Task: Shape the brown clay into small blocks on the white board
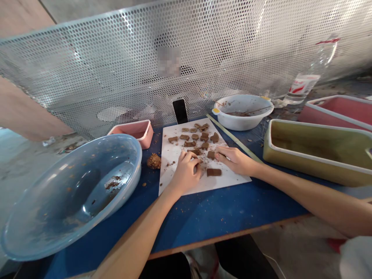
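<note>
My right hand (235,160) pinches the right end of a small brown clay-like block (211,155) over a white board (171,184). Just below it, a longer brown block (214,172) lies flat by itself. To the left, my left hand (187,172) rests on the board with its fingers curled and closed; what is under them is mostly hidden. Beyond both hands, several small brown pieces (184,137) of uneven shape lie in rough rows, with crumbs scattered between them. A rough brown lump (154,161) sits on the table beside the board's left edge.
A large blue basin (132,149) stands left, near a small pink box (148,133). Behind the board, a phone (180,111) leans on perforated metal mesh (116,58). Right are a white basin (244,123), pale stick (232,135), green box (308,164), pink box (334,102) and bottle (305,79).
</note>
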The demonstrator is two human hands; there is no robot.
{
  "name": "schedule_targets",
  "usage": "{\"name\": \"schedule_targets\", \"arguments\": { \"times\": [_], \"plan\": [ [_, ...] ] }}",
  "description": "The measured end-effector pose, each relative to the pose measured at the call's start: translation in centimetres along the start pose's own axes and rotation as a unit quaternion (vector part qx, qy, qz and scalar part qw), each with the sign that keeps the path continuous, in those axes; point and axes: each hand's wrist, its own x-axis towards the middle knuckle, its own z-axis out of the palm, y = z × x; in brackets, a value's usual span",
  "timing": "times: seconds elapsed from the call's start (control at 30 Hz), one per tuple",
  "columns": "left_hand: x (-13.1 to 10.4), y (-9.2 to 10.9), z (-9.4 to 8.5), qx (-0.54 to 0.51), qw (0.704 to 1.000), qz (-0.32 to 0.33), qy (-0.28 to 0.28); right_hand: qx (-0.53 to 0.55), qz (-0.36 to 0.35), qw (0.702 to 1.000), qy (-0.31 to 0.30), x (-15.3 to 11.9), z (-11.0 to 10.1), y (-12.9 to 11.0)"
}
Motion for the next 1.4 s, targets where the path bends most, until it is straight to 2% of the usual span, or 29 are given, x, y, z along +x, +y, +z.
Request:
{"name": "schedule_targets", "arguments": {
  "times": [0.1, 0.27, 0.47, 0.67, 0.93, 1.2, 1.4],
  "plan": [
    [-0.1, 0.0, 0.2, 0.009, 1.000, 0.000, -0.003, -0.002, -0.036, 0.999, 0.012, 0.0, 0.2, 0.1],
    [0.2, 0.7, 0.0, -0.038, 0.999, -0.015, 0.021, -0.008, -0.068, 0.997, 0.026, -0.3, 0.9, 0.7],
    [0.2, 1.5, -0.1, -0.097, 0.994, -0.039, 0.008, -0.002, -0.140, 0.989, 0.058, -0.5, 1.0, -0.2],
    [0.3, 1.7, 0.2, -0.146, 0.987, -0.067, 0.010, 0.011, -0.171, 0.983, 0.061, -0.6, 1.3, -0.6],
    [0.6, 2.1, -0.3, -0.221, 0.969, -0.110, 0.019, -0.151, -0.065, 0.978, 0.131, -0.9, 1.9, -1.8],
    [0.6, 2.1, -0.3, -0.223, 0.968, -0.111, -0.010, -0.165, -0.115, 0.968, 0.153, -0.9, 1.8, -2.7],
    [0.5, 1.9, -0.3, -0.295, 0.945, -0.143, -0.008, -0.155, -0.115, 0.973, 0.130, -1.1, 2.1, -2.2]
  ]
}}
